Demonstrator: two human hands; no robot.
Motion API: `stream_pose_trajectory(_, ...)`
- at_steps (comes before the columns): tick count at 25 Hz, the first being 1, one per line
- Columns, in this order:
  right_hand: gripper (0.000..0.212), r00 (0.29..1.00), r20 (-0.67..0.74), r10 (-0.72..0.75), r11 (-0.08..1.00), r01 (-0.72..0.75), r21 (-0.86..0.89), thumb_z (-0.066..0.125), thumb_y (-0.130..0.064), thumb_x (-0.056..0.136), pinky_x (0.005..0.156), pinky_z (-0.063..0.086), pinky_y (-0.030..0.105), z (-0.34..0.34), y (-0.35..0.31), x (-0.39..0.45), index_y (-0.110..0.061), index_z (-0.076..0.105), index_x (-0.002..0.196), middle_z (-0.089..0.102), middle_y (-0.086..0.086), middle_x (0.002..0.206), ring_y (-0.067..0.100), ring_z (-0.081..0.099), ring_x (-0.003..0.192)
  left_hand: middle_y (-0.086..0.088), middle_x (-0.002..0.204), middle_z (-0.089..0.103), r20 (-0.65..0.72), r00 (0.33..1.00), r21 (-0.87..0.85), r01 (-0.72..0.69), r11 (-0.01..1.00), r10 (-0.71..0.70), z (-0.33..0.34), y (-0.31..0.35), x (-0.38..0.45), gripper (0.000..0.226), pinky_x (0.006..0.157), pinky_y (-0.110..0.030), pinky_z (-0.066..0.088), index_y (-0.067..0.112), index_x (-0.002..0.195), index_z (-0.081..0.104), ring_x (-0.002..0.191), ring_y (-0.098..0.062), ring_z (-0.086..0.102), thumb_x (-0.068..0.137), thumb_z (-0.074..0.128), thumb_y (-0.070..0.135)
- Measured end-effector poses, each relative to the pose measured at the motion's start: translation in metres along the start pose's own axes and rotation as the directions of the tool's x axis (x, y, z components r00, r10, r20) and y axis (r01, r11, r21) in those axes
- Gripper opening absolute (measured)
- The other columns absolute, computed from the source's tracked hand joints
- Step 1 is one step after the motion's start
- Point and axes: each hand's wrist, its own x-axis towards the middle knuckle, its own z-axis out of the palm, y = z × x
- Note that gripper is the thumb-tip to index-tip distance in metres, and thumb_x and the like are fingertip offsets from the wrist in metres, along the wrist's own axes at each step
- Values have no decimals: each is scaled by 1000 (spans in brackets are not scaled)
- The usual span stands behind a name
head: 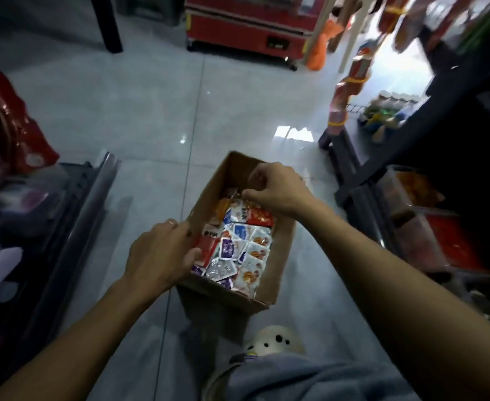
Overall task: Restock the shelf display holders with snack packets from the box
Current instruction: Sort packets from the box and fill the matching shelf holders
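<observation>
An open cardboard box (278,256) stands on the grey tiled floor in front of me, packed with several small snack packets (243,247) in white, blue and red. My left hand (160,253) grips the box's left wall, fingers curled over the edge and thumb inside near the packets. My right hand (275,186) hovers over the far end of the box, its fingers curled and pinching the top of a packet there. On the right, dark shelving holds clear display holders (428,227) with orange and red packets inside.
A low dark shelf edge (87,204) runs along the left with red bags (9,125) above it. A red cabinet on wheels (246,24) stands at the far end of the aisle. Hanging snack strips (350,82) dangle at upper right. My shoe (275,340) is below the box.
</observation>
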Motion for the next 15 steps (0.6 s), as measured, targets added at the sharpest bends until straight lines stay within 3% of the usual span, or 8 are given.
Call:
stream_pose_trajectory(3, 25, 988, 150, 25, 994, -40, 100, 71, -30, 86, 56, 39, 18, 69, 18, 35, -14, 66, 103, 58, -8, 81, 7, 55, 73, -9, 135, 51, 20, 975, -69, 221, 973, -220, 45, -29, 11, 63, 86, -39, 49, 16, 138, 42, 118, -25, 53, 88, 63, 49)
stream_pose_trajectory(5, 28, 966, 247, 74, 973, -124, 194, 73, -29, 85, 67, 52, 26, 116, 34, 54, -12, 65, 105, 61, -5, 85, 13, 61, 81, -9, 143, 45, 101, 954, -174, 296, 939, -282, 71, -39, 24, 73, 92, -42, 47, 16, 144, 34, 124, -26, 50, 87, 64, 50)
stream_pose_trajectory(7, 42, 927, 339, 159, 930, -255, 264, 76, -28, 83, 83, 56, 37, 164, 48, 68, -9, 62, 117, 67, 6, 104, 20, 65, 93, -7, 142, 46, 155, 950, -303, 306, 902, -270, 92, -46, 37, 73, 90, -39, 48, 19, 144, 34, 120, -23, 54, 86, 65, 50)
stream_pose_trajectory(9, 59, 866, 426, 261, 867, -404, 292, 78, -28, 82, 86, 55, 38, 208, 62, 71, -9, 52, 131, 63, 10, 119, 23, 64, 100, -3, 136, 50, 188, 958, -387, 274, 881, -216, 104, -51, 46, 67, 84, -32, 47, 21, 141, 38, 109, -17, 55, 86, 65, 48)
stream_pose_trajectory(11, 64, 824, 419, 382, 797, -523, 301, 78, -32, 81, 89, 53, 39, 244, 74, 71, -10, 47, 132, 60, 9, 124, 25, 61, 105, -1, 128, 52, 209, 961, -452, 258, 854, -180, 110, -56, 51, 65, 81, -28, 45, 21, 139, 40, 101, -12, 53, 85, 65, 46)
stream_pose_trajectory(13, 59, 801, 342, 491, 733, -592, 334, 78, -36, 80, 81, 55, 33, 267, 81, 74, -10, 47, 124, 60, 9, 118, 24, 61, 98, 2, 123, 51, 202, 965, -501, 250, 829, -169, 116, -60, 54, 65, 81, -26, 45, 20, 139, 41, 101, -11, 53, 84, 67, 44)
stream_pose_trajectory(15, 42, 781, 364, 508, 639, -624, 450, 76, -25, 83, 55, 50, 16, 279, 80, 79, -12, 49, 112, 62, 5, 100, 15, 61, 79, 5, 119, 49, 189, 969, -524, 239, 818, -162, 121, -62, 54, 64, 82, -26, 46, 20, 139, 41, 103, -12, 54, 84, 69, 40)
